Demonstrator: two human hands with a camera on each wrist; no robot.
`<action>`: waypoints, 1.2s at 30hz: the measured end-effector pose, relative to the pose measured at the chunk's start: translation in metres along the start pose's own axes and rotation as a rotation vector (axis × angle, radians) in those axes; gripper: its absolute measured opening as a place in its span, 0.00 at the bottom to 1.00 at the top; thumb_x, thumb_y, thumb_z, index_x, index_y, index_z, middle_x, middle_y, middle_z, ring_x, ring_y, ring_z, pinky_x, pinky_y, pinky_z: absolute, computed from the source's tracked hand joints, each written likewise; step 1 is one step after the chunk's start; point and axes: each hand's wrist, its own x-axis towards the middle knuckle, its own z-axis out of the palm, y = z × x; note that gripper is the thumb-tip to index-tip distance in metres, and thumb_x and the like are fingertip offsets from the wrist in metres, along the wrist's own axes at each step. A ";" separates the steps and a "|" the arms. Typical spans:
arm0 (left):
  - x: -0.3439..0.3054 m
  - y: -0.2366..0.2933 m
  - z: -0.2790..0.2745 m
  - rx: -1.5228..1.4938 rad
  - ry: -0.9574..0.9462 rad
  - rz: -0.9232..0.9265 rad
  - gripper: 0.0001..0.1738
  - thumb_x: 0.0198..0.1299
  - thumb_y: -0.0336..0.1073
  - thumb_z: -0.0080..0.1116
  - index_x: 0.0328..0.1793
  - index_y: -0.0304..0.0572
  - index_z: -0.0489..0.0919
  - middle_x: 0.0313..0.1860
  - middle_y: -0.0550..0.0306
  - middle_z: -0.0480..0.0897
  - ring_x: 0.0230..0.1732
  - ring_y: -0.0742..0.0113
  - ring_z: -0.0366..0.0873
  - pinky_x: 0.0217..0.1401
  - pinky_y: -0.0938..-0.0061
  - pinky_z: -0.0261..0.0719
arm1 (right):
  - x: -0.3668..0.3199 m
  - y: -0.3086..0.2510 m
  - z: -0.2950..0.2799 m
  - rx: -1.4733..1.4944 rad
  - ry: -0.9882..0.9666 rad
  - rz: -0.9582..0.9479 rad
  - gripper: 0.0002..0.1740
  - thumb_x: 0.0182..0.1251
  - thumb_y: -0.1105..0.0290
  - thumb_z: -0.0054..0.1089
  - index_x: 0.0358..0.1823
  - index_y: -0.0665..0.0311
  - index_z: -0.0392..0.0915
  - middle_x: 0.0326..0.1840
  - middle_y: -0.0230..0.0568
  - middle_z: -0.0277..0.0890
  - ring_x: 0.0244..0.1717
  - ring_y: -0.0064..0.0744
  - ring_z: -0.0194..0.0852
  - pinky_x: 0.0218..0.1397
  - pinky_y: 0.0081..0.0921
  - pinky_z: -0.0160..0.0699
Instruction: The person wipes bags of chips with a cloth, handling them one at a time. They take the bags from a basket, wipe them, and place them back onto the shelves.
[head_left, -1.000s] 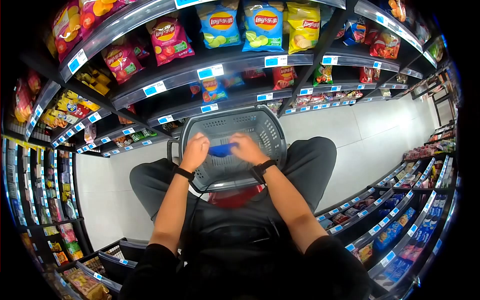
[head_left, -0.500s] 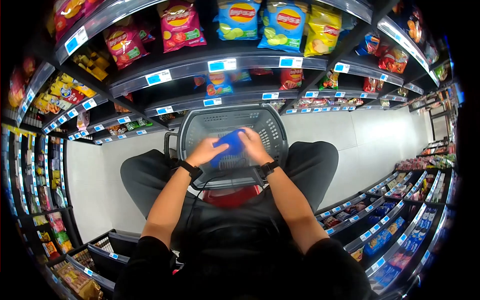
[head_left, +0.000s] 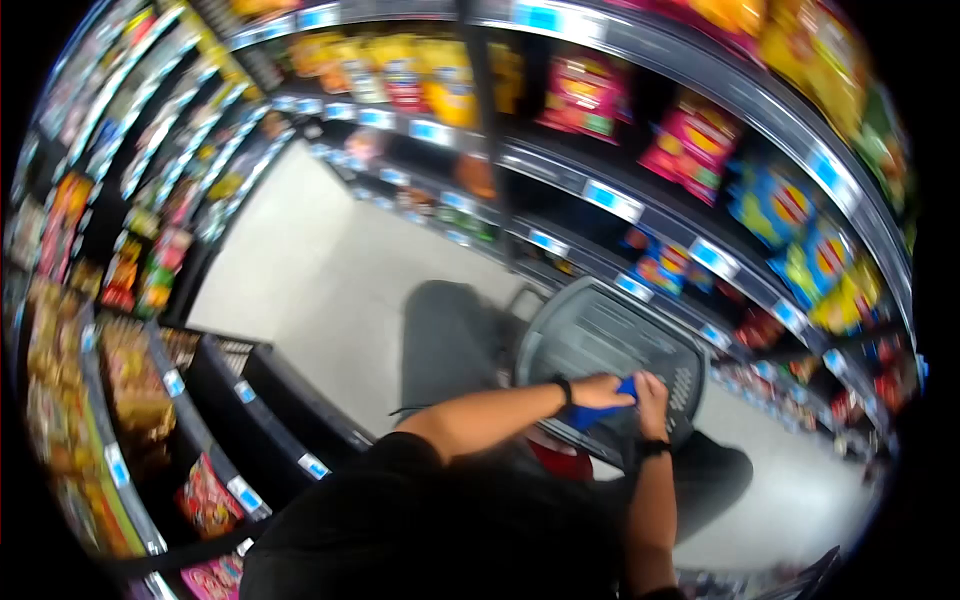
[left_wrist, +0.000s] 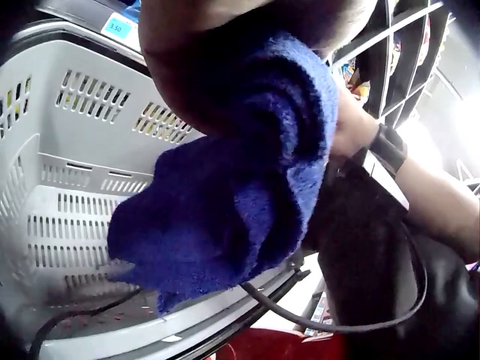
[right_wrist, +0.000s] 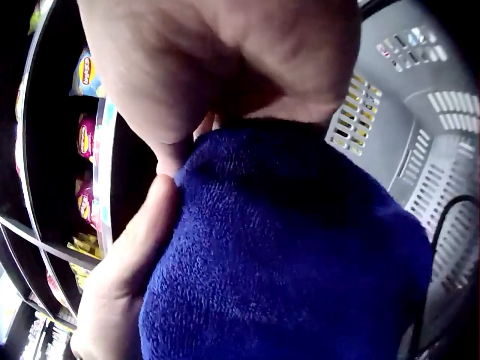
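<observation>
A blue fluffy cloth [head_left: 588,415] is bunched up between my two hands, over the near side of a grey shopping basket [head_left: 560,345]. My left hand [head_left: 600,391] grips it from the left. The right hand [head_left: 652,398] pinches its other end, close beside the left. In the left wrist view the cloth [left_wrist: 217,217] hangs in folds below the fingers. The right wrist view shows its pile [right_wrist: 285,247] spread under the right hand [right_wrist: 225,67], thumb and fingers at its upper edge. Slotted basket walls [left_wrist: 90,97] show behind it.
Shelves of chip bags [head_left: 690,145] with price tags run along the far side of the basket. More snack shelves [head_left: 130,400] stand at the left. Pale floor [head_left: 310,240] lies between them. A dark cable [left_wrist: 337,326] loops near the basket rim, and something red [head_left: 560,458] shows below it.
The head view has swung left, so the basket and hands now sit lower right. Both hands kept hold of the blue cloth, which went from stretched to spread to bunched as they came together.
</observation>
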 end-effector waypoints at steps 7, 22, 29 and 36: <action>-0.008 0.019 -0.020 0.028 0.254 0.055 0.24 0.60 0.51 0.57 0.39 0.33 0.83 0.36 0.35 0.84 0.42 0.41 0.84 0.47 0.54 0.79 | 0.015 0.051 0.000 0.749 -0.300 0.183 0.17 0.67 0.68 0.54 0.56 0.62 0.76 0.46 0.29 0.77 0.47 0.23 0.75 0.49 0.19 0.71; -0.009 0.000 -0.046 -0.266 0.360 -0.132 0.19 0.72 0.48 0.55 0.48 0.38 0.83 0.29 0.69 0.78 0.30 0.76 0.72 0.31 0.74 0.70 | -0.037 0.006 -0.034 0.132 -0.159 0.016 0.23 0.67 0.76 0.59 0.64 0.59 0.77 0.61 0.47 0.78 0.56 0.38 0.78 0.62 0.33 0.76; -0.007 -0.003 -0.013 -0.620 0.218 -0.076 0.27 0.77 0.51 0.45 0.62 0.30 0.74 0.52 0.51 0.81 0.50 0.64 0.79 0.57 0.68 0.76 | -0.048 0.040 -0.025 1.029 -0.056 0.286 0.25 0.74 0.56 0.59 0.61 0.68 0.76 0.59 0.41 0.81 0.57 0.32 0.80 0.63 0.31 0.77; -0.004 0.062 -0.011 -0.312 0.211 0.019 0.20 0.76 0.44 0.48 0.56 0.31 0.78 0.45 0.55 0.83 0.43 0.69 0.79 0.48 0.73 0.77 | -0.051 0.037 -0.022 0.617 0.151 0.276 0.29 0.68 0.50 0.65 0.54 0.71 0.79 0.50 0.45 0.83 0.47 0.34 0.84 0.52 0.32 0.82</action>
